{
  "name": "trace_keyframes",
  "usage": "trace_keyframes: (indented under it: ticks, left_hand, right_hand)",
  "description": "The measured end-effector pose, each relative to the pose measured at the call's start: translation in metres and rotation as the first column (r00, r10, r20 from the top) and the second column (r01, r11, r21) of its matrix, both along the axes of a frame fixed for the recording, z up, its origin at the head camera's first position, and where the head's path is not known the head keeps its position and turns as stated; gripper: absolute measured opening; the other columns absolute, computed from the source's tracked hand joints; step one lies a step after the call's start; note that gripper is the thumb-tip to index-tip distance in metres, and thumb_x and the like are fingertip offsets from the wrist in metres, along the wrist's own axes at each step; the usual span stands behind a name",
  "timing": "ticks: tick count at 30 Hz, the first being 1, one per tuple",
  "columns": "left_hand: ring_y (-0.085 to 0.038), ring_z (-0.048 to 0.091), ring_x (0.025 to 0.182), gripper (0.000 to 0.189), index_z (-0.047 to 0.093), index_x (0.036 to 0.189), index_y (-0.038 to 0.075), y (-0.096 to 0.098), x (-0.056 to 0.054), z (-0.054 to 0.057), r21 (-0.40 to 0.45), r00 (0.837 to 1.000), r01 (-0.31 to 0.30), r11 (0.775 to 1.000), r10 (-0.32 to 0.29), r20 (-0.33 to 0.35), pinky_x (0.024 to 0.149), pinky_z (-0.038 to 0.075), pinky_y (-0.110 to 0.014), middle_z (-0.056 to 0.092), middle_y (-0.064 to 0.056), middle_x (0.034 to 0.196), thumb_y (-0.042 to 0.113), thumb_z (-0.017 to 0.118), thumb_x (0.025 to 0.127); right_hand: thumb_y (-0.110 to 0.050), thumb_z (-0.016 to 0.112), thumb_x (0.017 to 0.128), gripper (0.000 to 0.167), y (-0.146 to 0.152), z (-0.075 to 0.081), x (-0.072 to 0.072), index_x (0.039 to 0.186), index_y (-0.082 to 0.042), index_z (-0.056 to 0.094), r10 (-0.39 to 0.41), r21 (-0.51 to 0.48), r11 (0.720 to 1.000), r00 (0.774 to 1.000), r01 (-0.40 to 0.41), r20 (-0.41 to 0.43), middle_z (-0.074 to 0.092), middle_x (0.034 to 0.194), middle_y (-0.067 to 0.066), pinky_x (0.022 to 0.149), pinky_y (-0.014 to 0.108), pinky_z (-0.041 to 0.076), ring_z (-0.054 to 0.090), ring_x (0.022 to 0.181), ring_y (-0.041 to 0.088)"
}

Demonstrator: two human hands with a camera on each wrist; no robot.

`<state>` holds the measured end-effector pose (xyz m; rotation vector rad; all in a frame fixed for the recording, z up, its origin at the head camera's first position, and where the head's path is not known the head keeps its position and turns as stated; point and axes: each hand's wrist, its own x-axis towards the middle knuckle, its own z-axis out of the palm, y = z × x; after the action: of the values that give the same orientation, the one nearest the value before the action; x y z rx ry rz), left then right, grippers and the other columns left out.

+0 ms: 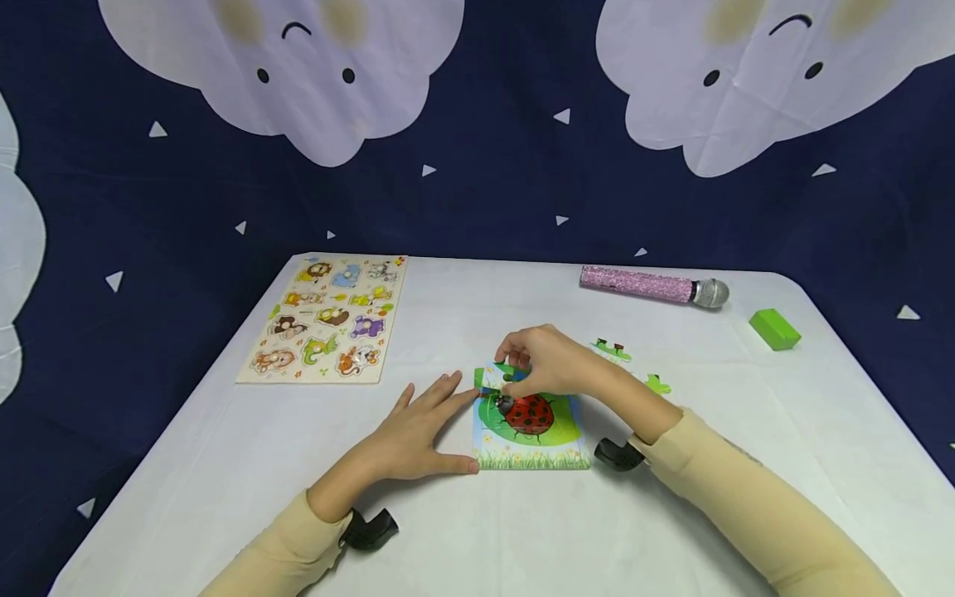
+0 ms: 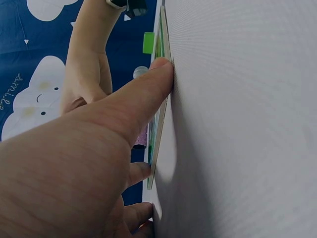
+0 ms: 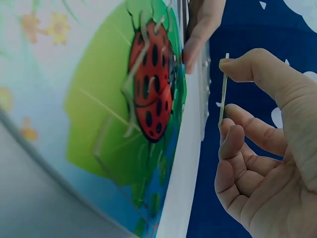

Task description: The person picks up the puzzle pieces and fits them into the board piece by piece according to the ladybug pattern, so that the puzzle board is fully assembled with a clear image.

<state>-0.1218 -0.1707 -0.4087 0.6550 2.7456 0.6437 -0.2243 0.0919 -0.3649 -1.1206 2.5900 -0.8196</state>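
Observation:
A ladybug jigsaw board (image 1: 528, 458) lies flat near the middle of the table. My left hand (image 1: 413, 435) rests at its left side, fingers spread, with the thumb at the lower left corner and the index fingertip at the upper left edge. In the left wrist view the thumb (image 2: 143, 94) presses against the board's edge. Over the upper part of the board, my right hand (image 1: 555, 362) pinches a thin puzzle piece (image 3: 224, 91) between thumb and fingers. The right wrist view shows that piece edge-on, held above the board; its printed face is hidden there.
Loose puzzle pieces, one with green and red parts (image 1: 612, 351) and a green one (image 1: 656, 384), lie right of the board. An animal peg puzzle (image 1: 339, 311) is at the back left. A pink glittery microphone (image 1: 649, 286) and a green block (image 1: 774, 329) lie at the back right.

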Motion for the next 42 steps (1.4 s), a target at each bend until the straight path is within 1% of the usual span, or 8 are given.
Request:
trace_keyframes:
  ticks: [9,16,29,38,42]
  left_hand:
    - [-0.033,0.016,0.169,0.101,0.037,0.169,0.025,0.001,0.000,0.002,0.002,1.000,0.001,1.000,-0.001,0.005,0.132,0.006,-0.072,0.018,-0.010,0.182,0.065,0.081,0.087]
    - [-0.034,0.016,0.169,0.100,0.038,0.169,0.026,0.000,0.000,0.002,0.013,1.000,0.001,1.000,-0.001,0.003,0.132,0.005,-0.073,0.018,-0.010,0.181,0.064,0.082,0.087]
    - [-0.034,0.015,0.169,0.100,0.037,0.169,0.026,0.000,0.000,0.002,0.011,1.000,0.007,1.000,-0.007,-0.003,0.132,0.005,-0.073,0.017,-0.010,0.182,0.065,0.081,0.087]
    - [-0.033,0.015,0.169,0.100,0.037,0.169,0.027,0.000,0.000,0.002,0.007,1.000,0.006,1.000,-0.006,-0.005,0.132,0.005,-0.072,0.017,-0.009,0.182,0.064,0.082,0.087]
    - [-0.033,0.015,0.169,0.101,0.037,0.169,0.027,0.000,0.000,0.002,0.006,1.000,0.007,1.000,-0.007,-0.003,0.132,0.005,-0.072,0.017,-0.009,0.182,0.064,0.082,0.087]
  right_hand:
    - [-0.025,0.089,0.084,0.034,0.007,-0.006,0.009,0.112,-0.010,0.075,0.017,0.010,1.000,1.000,-0.017,0.021,0.069,0.088,-0.003,0.077,0.025,0.054,0.060,0.081,0.009]
    - [-0.022,0.088,0.086,0.032,0.012,-0.010,0.014,0.113,-0.010,0.075,0.045,-0.008,0.999,0.998,-0.045,0.044,0.070,0.089,-0.003,0.076,0.024,0.055,0.059,0.081,0.008]
    - [-0.022,0.089,0.085,0.031,0.021,-0.014,0.023,0.110,-0.010,0.075,0.048,-0.023,0.999,0.996,-0.046,0.073,0.070,0.088,-0.002,0.074,0.024,0.056,0.061,0.080,0.009]
    - [-0.019,0.090,0.085,0.028,0.020,-0.019,0.035,0.107,-0.012,0.074,0.087,-0.037,0.996,0.990,-0.083,0.114,0.068,0.087,-0.004,0.070,0.022,0.056,0.060,0.075,0.008]
    - [-0.018,0.090,0.085,0.029,0.018,-0.019,0.040,0.108,-0.011,0.074,0.095,-0.046,0.995,0.986,-0.090,0.137,0.068,0.087,-0.005,0.070,0.023,0.056,0.060,0.075,0.007]
